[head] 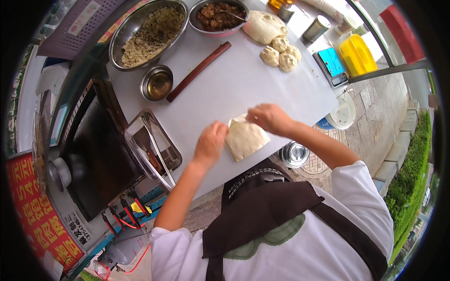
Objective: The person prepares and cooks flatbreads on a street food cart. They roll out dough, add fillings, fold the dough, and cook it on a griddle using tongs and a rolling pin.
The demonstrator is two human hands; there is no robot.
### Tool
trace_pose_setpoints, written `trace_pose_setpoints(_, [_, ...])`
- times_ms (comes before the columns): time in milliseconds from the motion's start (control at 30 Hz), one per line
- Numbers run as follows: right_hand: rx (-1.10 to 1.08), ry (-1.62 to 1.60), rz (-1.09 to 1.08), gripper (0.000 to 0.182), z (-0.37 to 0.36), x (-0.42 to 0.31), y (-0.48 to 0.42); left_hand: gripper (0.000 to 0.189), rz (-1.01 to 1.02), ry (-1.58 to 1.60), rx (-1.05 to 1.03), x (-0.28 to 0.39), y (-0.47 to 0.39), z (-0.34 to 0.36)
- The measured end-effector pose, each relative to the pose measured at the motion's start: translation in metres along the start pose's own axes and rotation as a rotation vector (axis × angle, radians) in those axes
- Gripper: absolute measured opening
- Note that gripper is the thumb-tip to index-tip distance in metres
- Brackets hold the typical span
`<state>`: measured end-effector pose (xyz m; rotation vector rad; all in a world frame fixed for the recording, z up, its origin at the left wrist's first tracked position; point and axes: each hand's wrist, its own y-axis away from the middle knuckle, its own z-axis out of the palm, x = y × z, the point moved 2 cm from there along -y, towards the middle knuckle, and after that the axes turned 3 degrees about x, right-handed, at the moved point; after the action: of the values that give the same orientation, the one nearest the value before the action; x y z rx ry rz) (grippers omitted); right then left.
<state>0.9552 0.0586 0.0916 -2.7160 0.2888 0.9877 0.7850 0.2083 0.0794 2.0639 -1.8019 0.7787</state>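
A flattened, roughly square piece of dough (246, 140) lies near the front edge of the metal worktop. My left hand (212, 138) is at its left upper side, fingers curled and blurred, perhaps touching the edge. At the far right corner, my right hand (267, 117) has its fingers bent over a pale, thin flap of the dough and seems to pinch it. Beyond lie a dark red wooden rolling pin (199, 72), several small dough balls (280, 44) and a larger lump of dough (264, 27).
At the back stand bowls of grainy filling (153, 37) and brown filling (219, 17). A small bowl of oil (158, 83), a metal tray with tongs (175, 156) and a black griddle (102, 154) are to the left. A digital scale (331, 66) and yellow container (357, 56) stand right.
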Motion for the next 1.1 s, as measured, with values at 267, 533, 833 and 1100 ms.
trace_pose_setpoints(267, [0.047, 0.072, -0.142, 0.018, 0.054, 0.006, 0.099, 0.019, 0.052, -0.086, 0.018, 0.054, 0.082, 0.068])
trace_pose_setpoints(533, [0.059, 0.078, -0.306, 0.025, 0.040, 0.004, 0.075, 0.083, -0.062, -0.041, -0.159, 0.058, 0.025, 0.067])
trace_pose_setpoints(833, [-0.569, -0.298, 0.215, 0.017, 0.020, -0.007, 0.087, 0.104, 0.137, -0.314, -0.351, 0.025, 0.010, 0.109])
trace_pose_setpoints(1100, [-0.439, -0.423, 0.402, 0.016, -0.005, 0.003, 0.112, 0.054, -0.065, -0.067, 0.115, 0.041, 0.059, 0.070])
